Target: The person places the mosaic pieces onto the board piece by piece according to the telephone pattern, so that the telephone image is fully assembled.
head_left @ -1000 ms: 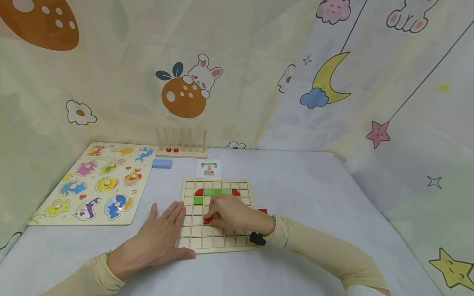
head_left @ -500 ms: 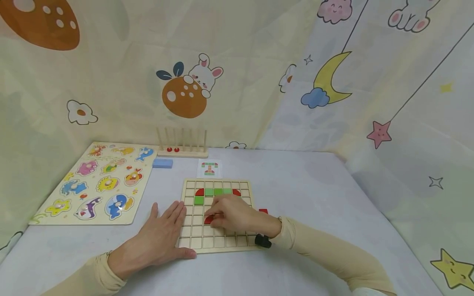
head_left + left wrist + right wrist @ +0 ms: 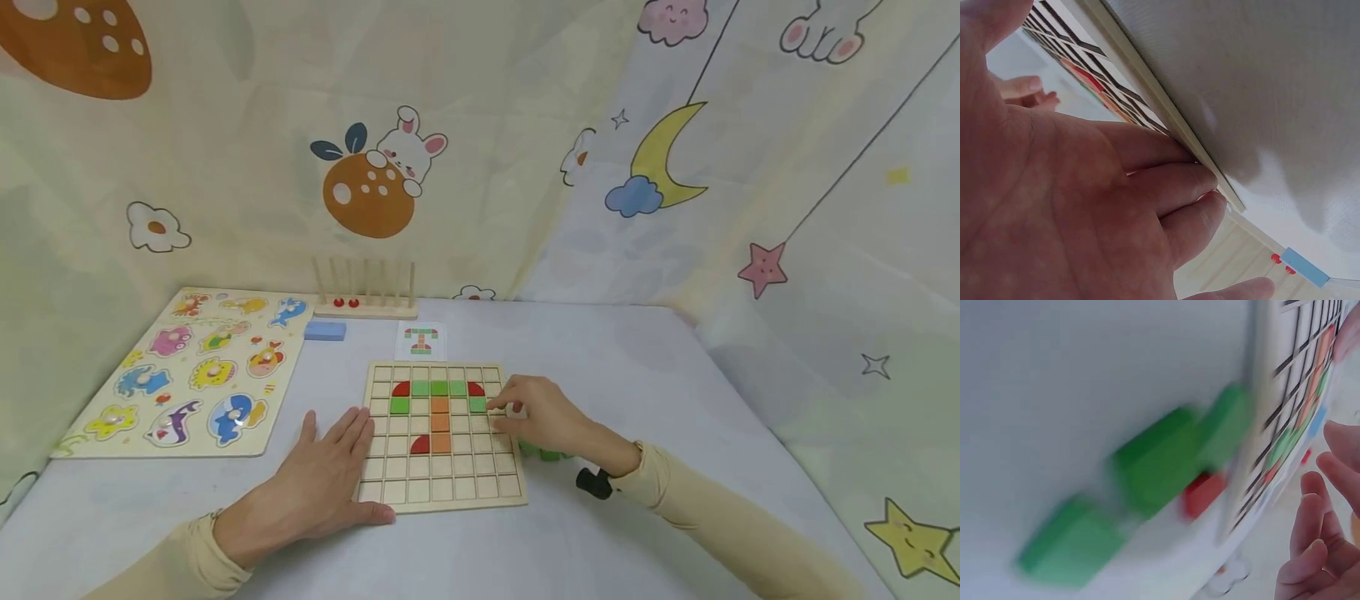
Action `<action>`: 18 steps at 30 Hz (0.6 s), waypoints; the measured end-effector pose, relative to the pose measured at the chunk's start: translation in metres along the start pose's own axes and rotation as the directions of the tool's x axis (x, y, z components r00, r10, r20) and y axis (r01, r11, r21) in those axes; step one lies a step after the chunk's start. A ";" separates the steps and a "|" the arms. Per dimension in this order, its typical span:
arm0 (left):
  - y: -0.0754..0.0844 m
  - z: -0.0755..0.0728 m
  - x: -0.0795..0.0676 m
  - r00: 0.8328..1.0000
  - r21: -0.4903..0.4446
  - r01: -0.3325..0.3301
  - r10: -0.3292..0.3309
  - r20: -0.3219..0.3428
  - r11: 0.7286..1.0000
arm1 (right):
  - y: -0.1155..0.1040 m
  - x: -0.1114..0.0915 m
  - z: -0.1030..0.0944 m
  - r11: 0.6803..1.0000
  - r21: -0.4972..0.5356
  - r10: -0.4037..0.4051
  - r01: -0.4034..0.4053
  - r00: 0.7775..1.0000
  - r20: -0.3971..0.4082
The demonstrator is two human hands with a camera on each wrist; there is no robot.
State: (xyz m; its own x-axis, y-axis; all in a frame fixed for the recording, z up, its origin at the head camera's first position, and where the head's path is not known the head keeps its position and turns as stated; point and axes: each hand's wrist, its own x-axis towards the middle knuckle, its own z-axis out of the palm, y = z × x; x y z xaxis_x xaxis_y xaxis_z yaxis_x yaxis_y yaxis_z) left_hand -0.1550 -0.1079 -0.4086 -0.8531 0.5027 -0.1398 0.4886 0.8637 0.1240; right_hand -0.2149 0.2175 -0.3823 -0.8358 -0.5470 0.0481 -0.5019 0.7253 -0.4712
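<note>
A wooden grid board (image 3: 442,487) lies on the table, holding red quarter-round pieces, green squares and a column of orange squares (image 3: 440,424). One red quarter-round piece (image 3: 421,445) sits left of the lowest orange square. My left hand (image 3: 307,483) rests against the board's left edge, fingers extended, thumb at the near edge. In the left wrist view its fingertips (image 3: 1207,181) touch the board's side. Over the board's right edge hovers my right hand (image 3: 543,417), fingers loosely bent and holding nothing. Beneath its wrist, green blocks (image 3: 1154,462) and a red block (image 3: 1202,494) lie beside the board.
Behind the board lies a pattern card (image 3: 421,342) with a matching coloured figure. A blue block (image 3: 325,332) and a pegged wooden stand (image 3: 367,310) with red beads are further back. An animal knob puzzle (image 3: 281,425) takes up the left side.
My right hand has let go of the red quarter-round piece and moved right, off the middle of the board, uncovering the orange squares. The left hand stays against the board.
</note>
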 end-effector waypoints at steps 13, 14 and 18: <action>0.000 -0.001 -0.002 1.000 -0.009 -0.014 0.014 -0.007 1.000 | 0.047 -0.034 -0.010 0.997 0.001 0.082 -0.082 0.997 -0.009; 0.000 -0.001 -0.002 1.000 -0.008 -0.014 0.014 -0.009 1.000 | 0.048 -0.035 -0.010 0.997 0.005 0.075 -0.075 0.997 0.001; 0.000 -0.001 -0.001 1.000 -0.010 -0.009 0.009 -0.008 1.000 | 0.050 -0.036 -0.008 0.998 -0.012 0.057 -0.057 0.998 0.012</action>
State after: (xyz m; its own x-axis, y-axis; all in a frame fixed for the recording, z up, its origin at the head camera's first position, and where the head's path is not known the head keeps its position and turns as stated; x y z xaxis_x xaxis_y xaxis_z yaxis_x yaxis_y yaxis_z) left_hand -0.1539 -0.1086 -0.4079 -0.8503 0.5098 -0.1310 0.4942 0.8589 0.1346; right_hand -0.2121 0.2769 -0.4009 -0.8601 -0.5100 0.0106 -0.4565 0.7603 -0.4622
